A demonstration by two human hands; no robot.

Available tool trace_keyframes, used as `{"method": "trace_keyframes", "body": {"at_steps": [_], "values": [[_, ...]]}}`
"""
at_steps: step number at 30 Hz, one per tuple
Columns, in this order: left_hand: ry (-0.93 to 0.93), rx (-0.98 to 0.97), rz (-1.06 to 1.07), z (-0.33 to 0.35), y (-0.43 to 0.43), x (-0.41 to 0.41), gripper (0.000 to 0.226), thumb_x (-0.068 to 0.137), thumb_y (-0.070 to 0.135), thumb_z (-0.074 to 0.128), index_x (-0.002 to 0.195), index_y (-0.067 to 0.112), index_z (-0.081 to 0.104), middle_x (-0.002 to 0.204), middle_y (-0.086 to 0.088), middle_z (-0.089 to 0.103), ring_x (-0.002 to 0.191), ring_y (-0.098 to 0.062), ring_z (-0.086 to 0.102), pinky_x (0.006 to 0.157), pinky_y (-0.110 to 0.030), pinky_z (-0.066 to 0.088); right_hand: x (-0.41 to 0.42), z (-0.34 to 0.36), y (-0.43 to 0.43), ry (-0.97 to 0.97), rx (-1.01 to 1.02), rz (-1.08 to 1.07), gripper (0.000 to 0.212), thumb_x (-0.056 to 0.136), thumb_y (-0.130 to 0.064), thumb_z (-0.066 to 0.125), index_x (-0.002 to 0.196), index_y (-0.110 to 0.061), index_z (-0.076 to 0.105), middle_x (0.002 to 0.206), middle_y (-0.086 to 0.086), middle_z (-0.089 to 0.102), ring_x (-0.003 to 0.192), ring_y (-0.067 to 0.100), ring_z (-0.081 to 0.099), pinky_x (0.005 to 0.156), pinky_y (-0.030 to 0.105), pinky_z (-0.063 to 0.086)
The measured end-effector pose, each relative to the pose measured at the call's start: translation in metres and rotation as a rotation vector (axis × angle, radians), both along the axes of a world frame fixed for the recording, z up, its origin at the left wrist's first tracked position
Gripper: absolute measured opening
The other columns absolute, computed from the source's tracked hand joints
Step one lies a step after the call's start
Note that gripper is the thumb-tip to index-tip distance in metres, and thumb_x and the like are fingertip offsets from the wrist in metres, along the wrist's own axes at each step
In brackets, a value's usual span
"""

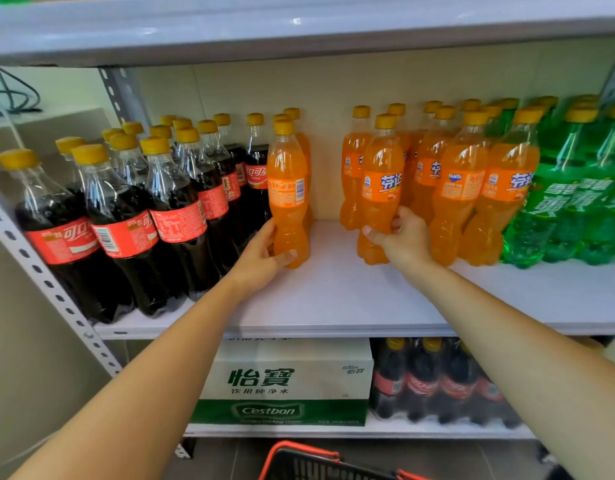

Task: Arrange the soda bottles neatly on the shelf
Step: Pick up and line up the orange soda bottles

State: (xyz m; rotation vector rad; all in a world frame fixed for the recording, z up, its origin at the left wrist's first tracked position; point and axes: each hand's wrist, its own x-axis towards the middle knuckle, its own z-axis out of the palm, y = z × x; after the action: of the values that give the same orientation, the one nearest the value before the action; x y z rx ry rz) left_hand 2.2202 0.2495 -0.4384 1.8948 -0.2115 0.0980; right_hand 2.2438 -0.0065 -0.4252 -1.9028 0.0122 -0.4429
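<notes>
A white store shelf (334, 292) carries cola bottles (174, 209) on the left, orange soda in the middle and green bottles (559, 202) on the right. The left grip (264, 252) is curled round the foot of the left orange bottle (287, 192), which stands upright just beside the cola. The right grip (405, 237) is wrapped round the waist of the right orange bottle (380, 181), upright at the front of the main orange group. Bare shelf lies between the two. Closing that gap probably means sliding the left one rightward while keeping it vertical.
</notes>
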Motion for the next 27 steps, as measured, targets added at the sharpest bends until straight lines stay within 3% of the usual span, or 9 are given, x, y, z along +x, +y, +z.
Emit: {"method": "trace_keyframes", "body": {"at_steps": [4,9,15,22,24,27], "values": [[0.017,0.010,0.039,-0.002,0.001,-0.001,0.063,0.097,0.007,0.067,0.152,0.019,0.039,0.141,-0.003,0.060,0.130,-0.021,0.057,0.113,-0.052,0.044,-0.014,-0.001,0.005,-0.009,0.042,0.057,0.051,0.084,-0.022,0.081,0.130,-0.014,0.060,0.123,0.006,0.066,0.114,0.025,0.061,0.099,0.045,0.051],[0.014,-0.022,0.069,-0.005,0.003,-0.002,0.063,0.094,0.007,0.071,0.148,0.015,0.039,0.138,-0.006,0.060,0.126,-0.023,0.060,0.110,-0.054,0.048,-0.028,-0.003,0.012,-0.028,0.068,0.121,0.040,0.085,-0.021,0.081,0.119,-0.024,0.060,0.101,-0.010,0.062,0.095,0.010,0.060,0.088,0.035,0.049],[-0.051,-0.005,0.086,-0.006,0.002,-0.003,0.063,0.092,0.010,0.075,0.146,0.017,0.044,0.133,-0.003,0.062,0.122,-0.022,0.062,0.107,-0.052,0.051,-0.034,-0.006,0.022,-0.034,0.122,0.164,0.052,0.091,-0.021,0.074,0.138,-0.023,0.051,0.119,-0.007,0.057,0.111,0.013,0.053,0.090,0.032,0.043],[-0.109,0.064,0.097,-0.003,0.001,-0.009,0.057,0.094,0.012,0.074,0.146,0.016,0.052,0.135,-0.009,0.063,0.124,-0.026,0.061,0.107,-0.053,0.050,-0.041,-0.006,0.019,0.011,0.161,0.211,0.051,0.090,-0.023,0.075,0.136,-0.026,0.052,0.122,-0.006,0.058,0.115,0.015,0.053,0.088,0.032,0.044],[-0.112,0.084,0.084,-0.002,0.000,-0.011,0.056,0.095,0.012,0.072,0.147,0.016,0.052,0.133,-0.007,0.066,0.125,-0.025,0.061,0.108,-0.053,0.049,-0.045,-0.006,0.022,0.017,0.171,0.236,0.047,0.089,-0.022,0.076,0.129,-0.031,0.052,0.117,-0.008,0.059,0.114,0.015,0.054,0.082,0.027,0.045],[-0.087,0.097,0.116,0.000,-0.001,-0.016,0.068,0.093,0.015,0.075,0.153,0.019,0.044,0.133,0.001,0.066,0.123,-0.018,0.062,0.109,-0.046,0.050,-0.052,-0.005,0.024,0.031,0.172,0.271,0.048,0.089,-0.023,0.077,0.130,-0.032,0.053,0.122,-0.006,0.060,0.114,0.015,0.055,0.087,0.033,0.045]]}}
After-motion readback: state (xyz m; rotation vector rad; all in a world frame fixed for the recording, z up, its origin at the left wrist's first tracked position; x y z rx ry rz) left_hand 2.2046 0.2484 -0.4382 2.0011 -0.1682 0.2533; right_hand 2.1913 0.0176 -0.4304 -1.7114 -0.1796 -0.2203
